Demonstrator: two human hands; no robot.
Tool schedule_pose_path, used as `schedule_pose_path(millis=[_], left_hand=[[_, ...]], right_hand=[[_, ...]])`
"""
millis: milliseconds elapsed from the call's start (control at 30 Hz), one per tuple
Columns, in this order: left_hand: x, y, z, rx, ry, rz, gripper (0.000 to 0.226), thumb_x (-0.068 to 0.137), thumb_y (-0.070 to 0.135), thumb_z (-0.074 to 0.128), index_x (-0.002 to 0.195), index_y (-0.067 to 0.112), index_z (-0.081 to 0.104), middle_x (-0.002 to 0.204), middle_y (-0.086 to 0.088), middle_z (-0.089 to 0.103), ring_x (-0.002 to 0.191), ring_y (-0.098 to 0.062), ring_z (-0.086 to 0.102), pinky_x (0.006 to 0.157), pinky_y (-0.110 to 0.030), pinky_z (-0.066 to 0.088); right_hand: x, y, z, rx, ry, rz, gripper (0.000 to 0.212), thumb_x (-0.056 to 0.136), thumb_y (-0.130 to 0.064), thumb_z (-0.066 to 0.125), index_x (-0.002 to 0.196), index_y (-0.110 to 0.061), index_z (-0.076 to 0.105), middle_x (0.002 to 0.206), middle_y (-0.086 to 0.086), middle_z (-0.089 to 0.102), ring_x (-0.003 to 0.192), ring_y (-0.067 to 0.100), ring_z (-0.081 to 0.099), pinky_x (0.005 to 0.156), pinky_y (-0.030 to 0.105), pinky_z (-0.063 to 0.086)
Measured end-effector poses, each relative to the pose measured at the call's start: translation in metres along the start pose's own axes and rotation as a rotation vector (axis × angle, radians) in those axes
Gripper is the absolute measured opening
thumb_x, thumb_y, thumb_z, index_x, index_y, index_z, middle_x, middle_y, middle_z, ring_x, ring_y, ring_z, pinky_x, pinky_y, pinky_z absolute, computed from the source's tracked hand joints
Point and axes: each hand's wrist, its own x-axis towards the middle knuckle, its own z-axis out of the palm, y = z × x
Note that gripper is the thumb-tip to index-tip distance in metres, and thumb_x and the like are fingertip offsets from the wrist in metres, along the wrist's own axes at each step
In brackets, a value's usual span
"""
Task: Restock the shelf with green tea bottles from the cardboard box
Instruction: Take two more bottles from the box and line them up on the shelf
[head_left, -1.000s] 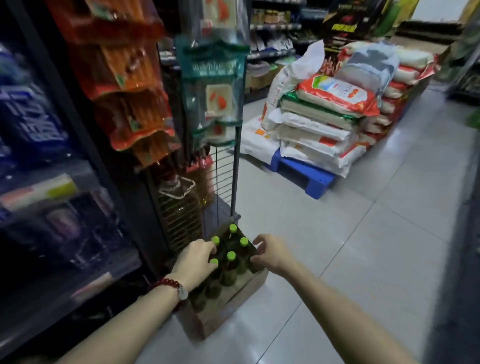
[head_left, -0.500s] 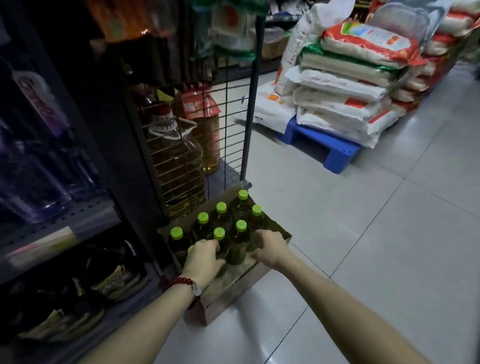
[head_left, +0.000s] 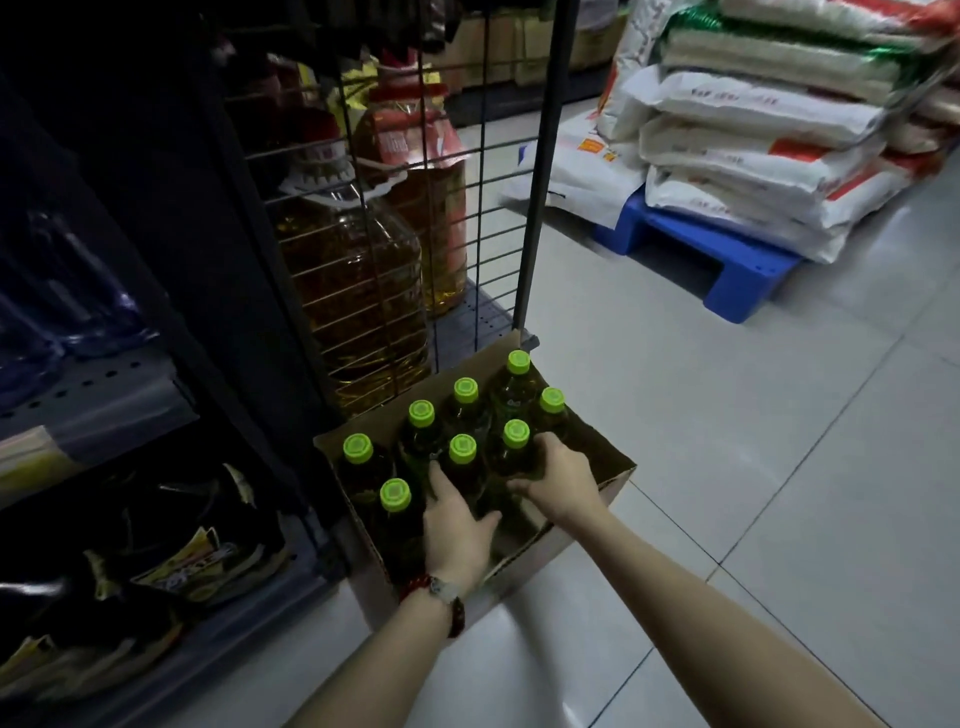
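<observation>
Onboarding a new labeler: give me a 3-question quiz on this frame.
1. How many green caps show in the cardboard box?
2. True or false: the right hand has lifted a bottle clear of the box.
3. What stands behind the wire grid: A) oil jugs, B) rice sacks, C) tea bottles?

Key: 1) eight; 2) false, both it and the left hand are down among the bottles; 3) A.

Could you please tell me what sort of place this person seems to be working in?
Most likely a small grocery shop or supermarket aisle. Large bottles of cooking oil stand behind a wire rack, sacks of rice are stacked on a blue pallet, and an open cardboard box of green-capped bottles sits on the tiled floor.
</observation>
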Motion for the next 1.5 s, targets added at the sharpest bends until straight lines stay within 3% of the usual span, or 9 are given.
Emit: schedule_pose_path(millis=[300, 467, 600, 800, 900, 1167, 1233, 1367, 1500], left_hand=[[0.018, -0.006, 0.007, -0.124, 0.146, 0.011, 0.071, 0.077, 0.015, 0.074, 0.136, 0.014, 0.035, 0.137, -0.016, 0.046, 0.125, -0.032, 0.048, 0.1, -0.036, 0.041], [0.021, -0.005, 0.005, -0.069, 0.111, 0.029, 0.074, 0.076, 0.015, 0.075, 0.137, 0.016, 0.034, 0.139, -0.015, 0.039, 0.128, -0.031, 0.044, 0.1, -0.034, 0.04], [0.024, -0.006, 0.003, -0.07, 0.033, 0.062, 0.083, 0.08, 0.013, 0.071, 0.145, 0.034, 0.024, 0.143, -0.015, 0.033, 0.132, -0.03, 0.04, 0.103, -0.036, 0.039], [0.027, -0.008, -0.001, -0.05, -0.057, 0.065, 0.077, 0.083, 0.015, 0.068, 0.145, 0.027, 0.024, 0.146, -0.012, 0.033, 0.135, -0.028, 0.037, 0.104, -0.035, 0.038], [0.028, -0.008, -0.002, -0.068, -0.062, 0.06, 0.077, 0.083, 0.013, 0.068, 0.144, 0.028, 0.024, 0.146, -0.012, 0.032, 0.134, -0.028, 0.037, 0.104, -0.035, 0.038], [0.028, -0.011, 0.002, -0.08, -0.021, 0.061, 0.077, 0.081, 0.014, 0.07, 0.143, 0.026, 0.027, 0.147, -0.01, 0.034, 0.136, -0.027, 0.035, 0.106, -0.038, 0.036], [0.027, -0.012, 0.002, -0.087, 0.002, 0.062, 0.077, 0.08, 0.016, 0.072, 0.143, 0.025, 0.028, 0.146, -0.01, 0.037, 0.135, -0.028, 0.037, 0.106, -0.038, 0.037], [0.023, -0.012, 0.0, -0.122, -0.012, 0.105, 0.078, 0.077, 0.023, 0.074, 0.142, 0.023, 0.031, 0.142, -0.008, 0.044, 0.133, -0.025, 0.042, 0.107, -0.037, 0.038], [0.016, -0.001, -0.012, -0.15, -0.068, 0.15, 0.077, 0.074, 0.027, 0.077, 0.139, 0.026, 0.036, 0.137, -0.002, 0.053, 0.129, -0.02, 0.048, 0.108, -0.039, 0.041]], right_hand=[[0.019, 0.001, 0.015, -0.09, 0.044, -0.04, 0.091, 0.068, -0.041, 0.081, 0.144, -0.038, 0.031, 0.13, 0.002, 0.051, 0.124, 0.025, 0.049, 0.093, 0.042, 0.047], [0.022, 0.002, 0.017, -0.095, 0.033, -0.055, 0.084, 0.068, -0.033, 0.082, 0.138, -0.038, 0.035, 0.125, 0.002, 0.052, 0.12, 0.026, 0.05, 0.091, 0.042, 0.047], [0.024, 0.007, 0.018, -0.059, 0.022, -0.072, 0.086, 0.064, -0.031, 0.084, 0.134, -0.04, 0.035, 0.129, -0.002, 0.058, 0.124, 0.025, 0.051, 0.094, 0.045, 0.049], [0.026, 0.008, 0.013, -0.061, -0.075, -0.094, 0.083, 0.061, -0.027, 0.086, 0.122, -0.04, 0.031, 0.125, -0.001, 0.059, 0.116, 0.027, 0.056, 0.093, 0.05, 0.05], [0.027, 0.009, 0.012, -0.098, -0.114, -0.118, 0.092, 0.057, -0.023, 0.088, 0.129, -0.039, 0.033, 0.131, -0.001, 0.056, 0.12, 0.026, 0.053, 0.093, 0.048, 0.049], [0.029, 0.018, 0.015, -0.002, -0.036, -0.168, 0.081, 0.057, -0.028, 0.085, 0.126, -0.039, 0.045, 0.12, -0.003, 0.065, 0.114, 0.024, 0.059, 0.091, 0.047, 0.053], [0.028, 0.023, 0.015, 0.061, -0.015, -0.19, 0.081, 0.056, -0.03, 0.085, 0.126, -0.039, 0.045, 0.117, -0.005, 0.066, 0.109, 0.019, 0.062, 0.091, 0.043, 0.054], [0.022, 0.027, 0.009, 0.162, 0.013, -0.251, 0.079, 0.06, -0.022, 0.087, 0.13, -0.027, 0.051, 0.121, -0.007, 0.065, 0.113, 0.01, 0.058, 0.095, 0.023, 0.048], [0.011, 0.024, -0.006, 0.292, 0.052, -0.251, 0.075, 0.058, -0.02, 0.089, 0.125, -0.027, 0.056, 0.115, -0.011, 0.067, 0.11, 0.004, 0.059, 0.094, 0.015, 0.046]])
